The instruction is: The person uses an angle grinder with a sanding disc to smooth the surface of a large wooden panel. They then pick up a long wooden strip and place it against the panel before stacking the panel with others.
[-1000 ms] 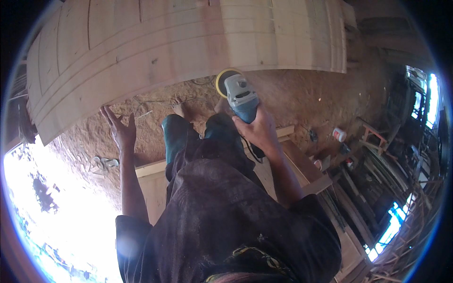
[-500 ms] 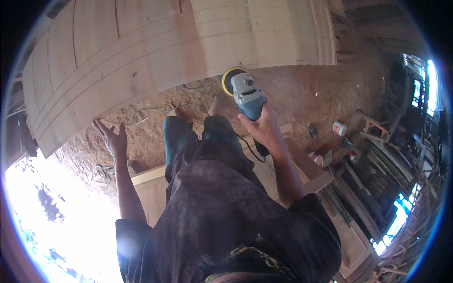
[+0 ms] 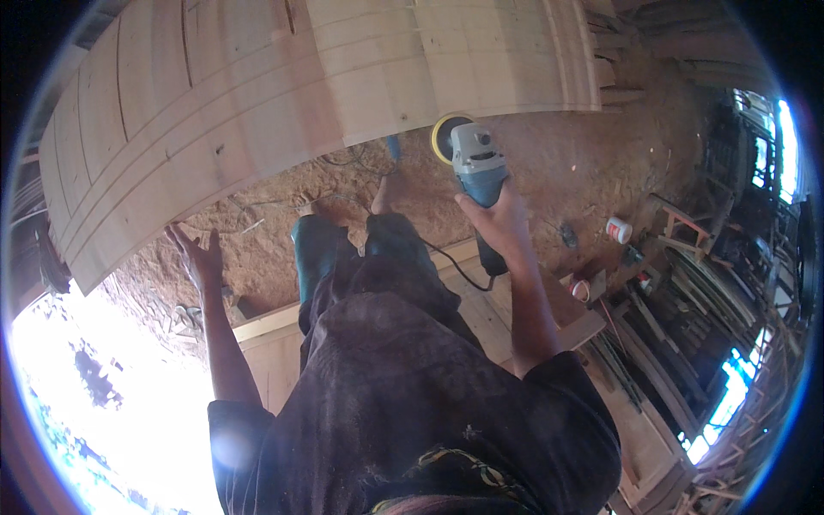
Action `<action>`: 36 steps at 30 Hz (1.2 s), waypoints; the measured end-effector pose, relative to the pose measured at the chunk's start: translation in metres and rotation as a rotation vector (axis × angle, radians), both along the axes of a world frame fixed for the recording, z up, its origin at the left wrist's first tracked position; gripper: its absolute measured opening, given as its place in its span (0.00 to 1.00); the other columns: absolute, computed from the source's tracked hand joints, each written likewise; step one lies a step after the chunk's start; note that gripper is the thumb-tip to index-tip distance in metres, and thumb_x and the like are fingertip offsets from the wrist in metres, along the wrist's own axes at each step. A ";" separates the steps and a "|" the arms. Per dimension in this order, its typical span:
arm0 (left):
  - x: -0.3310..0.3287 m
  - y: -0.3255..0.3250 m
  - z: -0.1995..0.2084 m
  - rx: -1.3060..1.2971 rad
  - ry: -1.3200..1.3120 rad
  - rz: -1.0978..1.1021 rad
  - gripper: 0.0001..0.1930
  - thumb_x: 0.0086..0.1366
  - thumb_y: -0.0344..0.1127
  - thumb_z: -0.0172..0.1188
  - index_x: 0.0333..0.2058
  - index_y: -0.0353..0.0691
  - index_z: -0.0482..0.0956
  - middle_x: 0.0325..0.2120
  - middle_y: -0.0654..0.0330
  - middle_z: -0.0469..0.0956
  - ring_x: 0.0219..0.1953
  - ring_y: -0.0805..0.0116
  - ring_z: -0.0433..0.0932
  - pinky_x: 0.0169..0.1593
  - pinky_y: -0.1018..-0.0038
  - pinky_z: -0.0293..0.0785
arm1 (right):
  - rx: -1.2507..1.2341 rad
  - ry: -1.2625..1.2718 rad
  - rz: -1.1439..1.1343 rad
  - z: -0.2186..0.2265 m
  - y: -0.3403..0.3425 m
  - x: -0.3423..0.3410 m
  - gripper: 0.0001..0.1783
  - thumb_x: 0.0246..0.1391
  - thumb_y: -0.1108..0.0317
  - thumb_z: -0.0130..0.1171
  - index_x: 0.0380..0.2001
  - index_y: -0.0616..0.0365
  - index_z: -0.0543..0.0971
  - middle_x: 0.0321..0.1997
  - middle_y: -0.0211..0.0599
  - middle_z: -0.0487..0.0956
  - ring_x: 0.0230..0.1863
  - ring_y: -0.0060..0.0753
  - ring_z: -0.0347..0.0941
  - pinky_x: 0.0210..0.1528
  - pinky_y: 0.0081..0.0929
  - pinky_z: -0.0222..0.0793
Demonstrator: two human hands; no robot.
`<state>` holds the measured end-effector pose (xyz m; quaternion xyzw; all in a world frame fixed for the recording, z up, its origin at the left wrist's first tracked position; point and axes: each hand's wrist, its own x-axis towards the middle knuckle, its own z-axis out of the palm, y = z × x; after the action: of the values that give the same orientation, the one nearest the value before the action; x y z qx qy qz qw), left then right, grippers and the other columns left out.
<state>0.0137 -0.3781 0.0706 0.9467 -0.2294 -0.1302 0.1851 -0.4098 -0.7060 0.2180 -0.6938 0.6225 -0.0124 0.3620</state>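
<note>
My right hand (image 3: 502,221) is wrapped around the blue body of an angle grinder (image 3: 481,163) with a grey head. A round, yellow-rimmed pad (image 3: 444,142) is fitted to it, close to the near edge of a large, pale wooden panel (image 3: 369,73) with grooved lines. From the tool's rear, a dark cord (image 3: 459,268) loops back toward my legs. My left hand (image 3: 202,262) is open, fingers spread, with its fingertips at the panel's near left edge. Whether they touch the wood I cannot tell.
Brown, dusty ground (image 3: 266,249) lies under the panel, with a thin cable across it. Boards (image 3: 275,322) lie beneath and behind my legs. To the right are a white tub (image 3: 618,230), a small wooden frame (image 3: 682,221) and stacked timber strips (image 3: 687,300). Bright light floods the lower left.
My right hand has carried the grinder to the right, and its pad now sits farther right along the panel's edge. The left hand stays near the panel's left edge, slightly lower.
</note>
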 end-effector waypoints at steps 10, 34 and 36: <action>-0.078 -0.070 0.026 -0.037 0.173 -0.094 0.51 0.62 0.39 0.70 0.76 0.46 0.45 0.78 0.46 0.40 0.75 0.42 0.53 0.65 0.56 0.74 | -0.025 -0.038 -0.126 -0.008 -0.050 -0.066 0.33 0.48 0.56 0.76 0.52 0.66 0.77 0.44 0.46 0.84 0.40 0.35 0.83 0.43 0.35 0.78; -0.327 -0.195 0.030 0.057 0.509 -0.516 0.36 0.67 0.42 0.64 0.71 0.49 0.62 0.59 0.50 0.78 0.56 0.50 0.81 0.59 0.59 0.78 | 0.180 -0.681 -0.699 -0.061 -0.071 -0.266 0.23 0.54 0.64 0.72 0.50 0.62 0.78 0.37 0.33 0.82 0.36 0.26 0.79 0.40 0.27 0.74; -0.336 -0.190 0.020 0.085 0.596 -0.381 0.33 0.67 0.43 0.64 0.69 0.48 0.66 0.59 0.51 0.78 0.57 0.54 0.81 0.59 0.61 0.78 | 0.186 -0.736 -0.675 -0.093 -0.096 -0.288 0.22 0.55 0.66 0.71 0.50 0.62 0.77 0.38 0.33 0.82 0.36 0.26 0.79 0.41 0.28 0.74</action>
<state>-0.3223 -0.5680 0.0902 0.8142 -0.3322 -0.4422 0.1768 -0.6980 -0.8017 0.1253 -0.3686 0.6416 -0.3170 0.5934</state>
